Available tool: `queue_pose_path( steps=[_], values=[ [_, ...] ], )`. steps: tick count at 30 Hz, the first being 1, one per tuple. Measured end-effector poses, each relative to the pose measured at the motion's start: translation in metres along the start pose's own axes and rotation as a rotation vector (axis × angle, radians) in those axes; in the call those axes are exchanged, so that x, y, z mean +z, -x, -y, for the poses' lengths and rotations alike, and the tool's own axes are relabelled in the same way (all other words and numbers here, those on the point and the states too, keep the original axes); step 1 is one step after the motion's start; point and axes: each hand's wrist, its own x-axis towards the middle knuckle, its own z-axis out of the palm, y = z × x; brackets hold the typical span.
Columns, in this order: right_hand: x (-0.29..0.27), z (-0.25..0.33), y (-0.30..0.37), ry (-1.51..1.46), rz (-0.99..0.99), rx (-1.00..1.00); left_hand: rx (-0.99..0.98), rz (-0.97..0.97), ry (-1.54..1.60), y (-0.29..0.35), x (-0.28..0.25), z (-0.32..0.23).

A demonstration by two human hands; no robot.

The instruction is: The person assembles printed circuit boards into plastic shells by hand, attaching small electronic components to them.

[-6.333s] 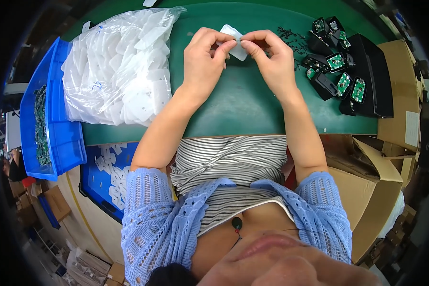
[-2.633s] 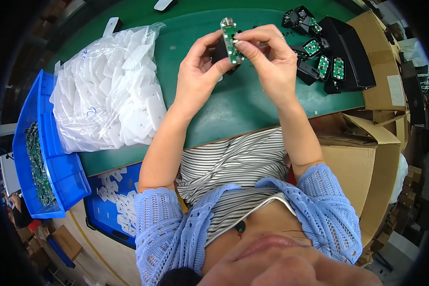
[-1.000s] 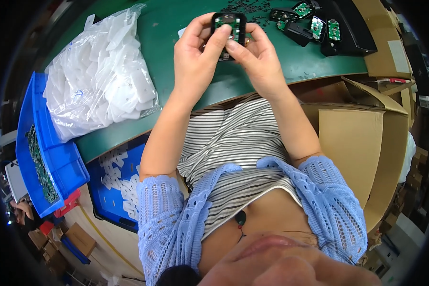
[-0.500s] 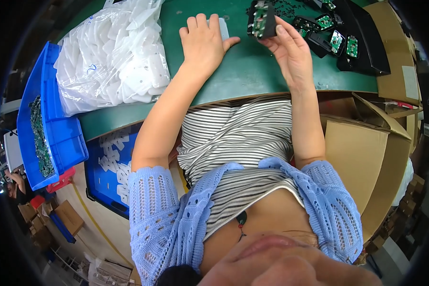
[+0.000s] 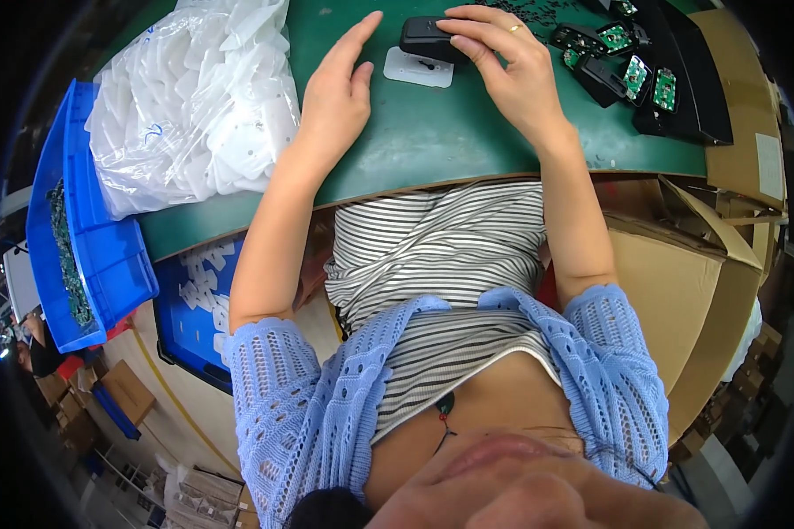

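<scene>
A small white plastic plate (image 5: 399,68) with a dark slot-like mark lies on the green tabletop (image 5: 454,132). My right hand (image 5: 522,75) grips a black plastic housing (image 5: 426,36) by its right end, smooth shell facing up. It is over the far edge of the plate; whether they touch I cannot tell. The circuit board inside it is hidden from view. To the left of the plate, my left hand (image 5: 336,99) is raised with nothing in it, fingers stretched and thumb apart.
Several black housings with green circuit boards (image 5: 664,88) lie at the right by a black bin (image 5: 692,79). Small black parts (image 5: 538,12) are scattered behind. A bag of white plates (image 5: 198,106) and a blue bin (image 5: 115,264) stand left. Cardboard boxes (image 5: 657,291) are at the right.
My left hand has come off the white plate and moved left, uncovering it. My right hand has turned the housing over, board side now out of sight, and brought it left toward the plate.
</scene>
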Motion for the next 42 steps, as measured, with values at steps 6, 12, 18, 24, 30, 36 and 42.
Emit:
queue_pose_path(
  steps=[6,12,18,24,30,36,42],
  values=[
    [0.001,0.04,-0.003,0.351,0.27,0.294,0.079,0.015,0.026,-0.001,0.005,-0.004],
    [0.004,0.041,0.001,0.411,0.312,0.248,0.086,0.1,-0.063,0.0,0.004,0.006],
    [0.009,0.037,0.011,0.392,0.298,0.263,0.083,0.128,-0.189,0.005,0.001,0.005],
    [0.014,0.033,0.018,0.425,0.267,0.214,0.106,0.145,-0.243,0.009,0.0,0.007],
    [0.015,0.041,0.012,0.455,0.307,0.304,0.172,0.178,-0.39,0.004,-0.004,-0.004],
    [-0.005,0.005,-0.026,0.149,0.566,0.593,0.167,0.153,-0.599,-0.012,0.01,-0.016],
    [-0.039,-0.037,-0.032,0.393,0.111,0.631,-0.347,0.132,-0.08,-0.093,0.032,0.008]
  ],
)
